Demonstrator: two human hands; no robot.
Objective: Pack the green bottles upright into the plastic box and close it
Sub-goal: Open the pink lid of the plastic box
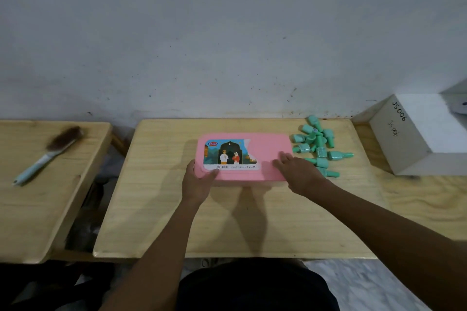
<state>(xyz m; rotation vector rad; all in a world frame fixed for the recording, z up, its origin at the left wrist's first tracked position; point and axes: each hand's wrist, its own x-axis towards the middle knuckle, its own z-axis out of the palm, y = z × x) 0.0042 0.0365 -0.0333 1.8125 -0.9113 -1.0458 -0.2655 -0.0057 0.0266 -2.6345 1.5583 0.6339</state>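
A plastic box with a pink lid [267, 149] lies shut in the middle of the wooden table; a colourful sticker covers the lid's left half. My left hand [199, 182] grips the box's near left corner, thumb on top of the lid. My right hand [300, 174] lies flat on the lid's near right part, fingers spread. Several small green bottles [317, 145] lie on their sides in a loose heap just right of the box, some partly hidden behind my right hand.
A white block [414, 134] marked "JS 006" stands at the right. A second wooden table at the left carries a brush [48, 154] with a pale blue handle. A gap separates the two tables. A grey wall runs behind.
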